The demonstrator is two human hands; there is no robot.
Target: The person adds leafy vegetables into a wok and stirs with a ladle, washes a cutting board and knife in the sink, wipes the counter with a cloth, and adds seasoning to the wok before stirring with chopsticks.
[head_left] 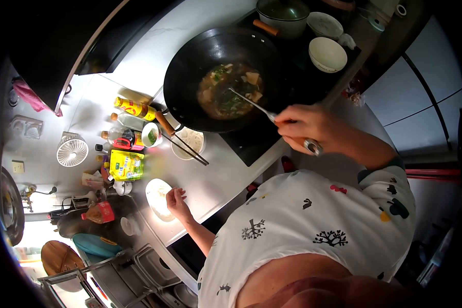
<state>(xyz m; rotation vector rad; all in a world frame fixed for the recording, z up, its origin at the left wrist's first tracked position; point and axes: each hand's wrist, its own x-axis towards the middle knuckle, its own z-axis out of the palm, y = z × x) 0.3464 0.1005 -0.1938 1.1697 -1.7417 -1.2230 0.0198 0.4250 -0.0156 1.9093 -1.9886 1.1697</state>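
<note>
In the head view, my right hand [305, 128] is closed around the wooden handle of a metal utensil [254, 104]. Its far end dips into a brothy stew [226, 97] with pale chunks and green bits, inside a large black wok [190, 66] on a dark stove. Lower down, my left hand [177, 204] is beside a white plate [156, 191], near its right rim. The fingers there look slightly curled and apart, with nothing visible between them. A pale heap, too bright to make out, lies on the plate.
Chopsticks [192, 150] lie across a white bowl [179, 152] beside the wok. Bottles [136, 109], a yellow pouch [127, 165] and a small bowl [151, 134] stand by the wall. A lidded pot [287, 25] and white bowls [327, 55] are beyond the wok. A sink [156, 267] is lower left.
</note>
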